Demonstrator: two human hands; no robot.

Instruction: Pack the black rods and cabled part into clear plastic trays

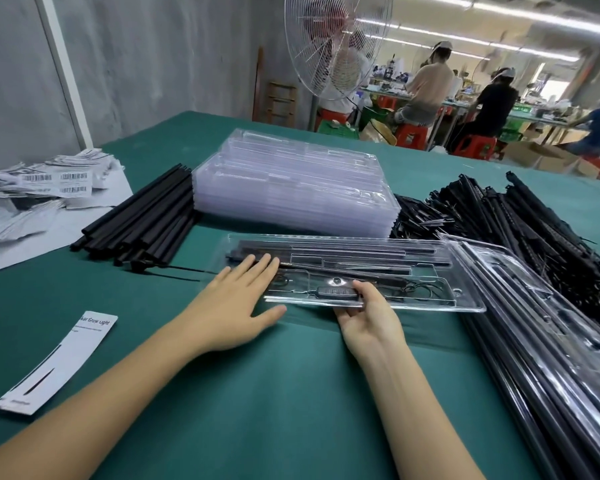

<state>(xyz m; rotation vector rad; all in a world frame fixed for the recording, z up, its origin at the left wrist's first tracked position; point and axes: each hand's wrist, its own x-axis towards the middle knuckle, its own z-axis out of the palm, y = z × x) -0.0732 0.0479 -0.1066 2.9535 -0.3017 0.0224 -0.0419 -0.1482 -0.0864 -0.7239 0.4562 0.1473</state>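
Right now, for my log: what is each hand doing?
Left hand: open, fingers flat on the left end of the clear tray.
Right hand: holding the tray's near edge, thumb on top.

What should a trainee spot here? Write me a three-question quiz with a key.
1. True or false: the left hand lies flat on the filled tray.
2. Where is the bundle of plain black rods relative to the empty tray stack? A: beside it, on its left. B: on top of it. C: inside it.
3. Fill in: the right hand pinches the filled tray's ____ edge.
Key: 1 true; 2 A; 3 near.
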